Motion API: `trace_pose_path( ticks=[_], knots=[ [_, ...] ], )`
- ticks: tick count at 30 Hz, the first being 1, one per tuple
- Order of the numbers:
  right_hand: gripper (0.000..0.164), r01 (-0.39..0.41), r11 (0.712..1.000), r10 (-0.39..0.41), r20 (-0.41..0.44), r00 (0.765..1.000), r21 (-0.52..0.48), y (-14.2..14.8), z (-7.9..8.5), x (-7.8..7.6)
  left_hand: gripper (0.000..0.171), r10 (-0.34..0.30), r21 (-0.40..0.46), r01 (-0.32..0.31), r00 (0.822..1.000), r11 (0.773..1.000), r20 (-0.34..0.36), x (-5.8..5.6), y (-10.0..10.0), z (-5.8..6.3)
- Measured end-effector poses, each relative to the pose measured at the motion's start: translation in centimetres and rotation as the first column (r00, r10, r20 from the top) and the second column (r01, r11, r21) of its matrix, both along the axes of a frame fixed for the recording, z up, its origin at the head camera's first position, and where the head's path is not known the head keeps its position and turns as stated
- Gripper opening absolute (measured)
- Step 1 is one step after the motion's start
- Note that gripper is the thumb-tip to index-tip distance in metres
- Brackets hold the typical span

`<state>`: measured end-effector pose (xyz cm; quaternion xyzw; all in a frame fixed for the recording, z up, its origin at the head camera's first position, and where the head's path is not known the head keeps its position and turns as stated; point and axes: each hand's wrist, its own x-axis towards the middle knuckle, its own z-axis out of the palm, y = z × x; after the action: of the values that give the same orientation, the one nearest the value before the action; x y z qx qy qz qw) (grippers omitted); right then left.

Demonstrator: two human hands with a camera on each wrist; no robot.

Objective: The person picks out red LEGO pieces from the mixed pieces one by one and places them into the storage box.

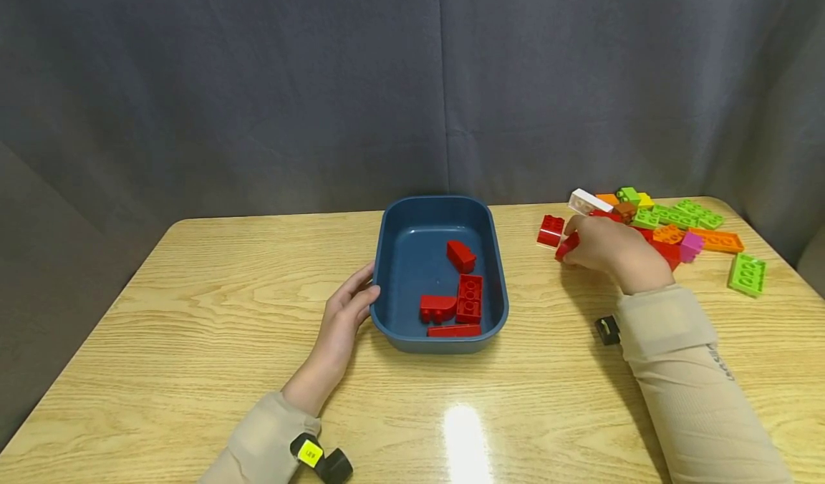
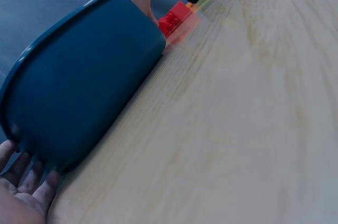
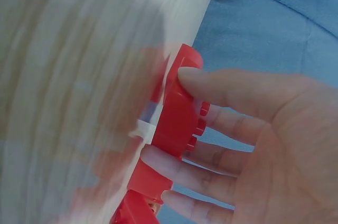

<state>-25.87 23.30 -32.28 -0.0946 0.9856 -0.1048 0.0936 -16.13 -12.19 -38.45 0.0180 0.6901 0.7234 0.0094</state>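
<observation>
A dark blue plastic bin (image 1: 412,255) stands mid-table with several red toy bricks (image 1: 470,299) inside. My left hand (image 1: 341,316) touches the bin's left side, its fingertips against the outer wall in the left wrist view. Off to the right, my right hand (image 1: 609,249) pinches a red brick (image 1: 567,246) between thumb and fingers at the near left of a brick pile. The right wrist view shows the thumb on this studded red brick (image 3: 177,121), with fingers along its other side. Another red brick (image 1: 551,230) lies just left of that hand.
Around and beyond the right hand spreads the pile: a white brick (image 1: 589,202), green bricks (image 1: 690,214), a long orange brick (image 1: 715,240), a magenta brick (image 1: 692,247) and several more. A green brick (image 1: 748,275) lies apart near the right edge. A grey curtain (image 1: 290,97) hangs behind the table.
</observation>
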Motion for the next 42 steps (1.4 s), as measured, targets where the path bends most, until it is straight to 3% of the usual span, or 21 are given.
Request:
trace_pose_path(
  ticks=[8, 17, 27, 34, 42],
  knots=[
    [0.029, 0.000, 1.000, 0.001, -0.043, 0.999, 0.010, -0.5, 0.5, 0.3, 0.047, 0.002, -0.009, -0.002, 1.000, 1.000, -0.003, -0.1, 0.1, 0.0],
    [0.048, 0.013, 1.000, -0.013, -0.089, 0.996, 0.010, -1.7, 1.8, 1.1, 0.047, -0.009, -0.004, 0.009, 1.000, 1.000, -0.002, 0.0, 0.1, 0.0],
    [0.045, -0.047, 0.999, 0.043, -0.140, 0.989, -0.022, -3.4, 3.3, 2.1, 0.046, 0.002, 0.003, -0.002, 1.000, 1.000, 0.005, -0.1, -0.1, 0.0],
    [0.046, -0.130, 0.990, 0.119, -0.187, 0.975, -0.048, -4.8, 4.1, 2.9, 0.047, -0.001, 0.008, 0.001, 1.000, 1.000, 0.006, 0.1, -0.1, 0.0],
    [0.048, -0.143, 0.988, 0.127, -0.228, 0.965, -0.053, -5.9, 4.7, 3.7, 0.047, -0.003, 0.000, 0.003, 1.000, 1.000, -0.002, 0.1, -0.1, 0.1]
  ],
)
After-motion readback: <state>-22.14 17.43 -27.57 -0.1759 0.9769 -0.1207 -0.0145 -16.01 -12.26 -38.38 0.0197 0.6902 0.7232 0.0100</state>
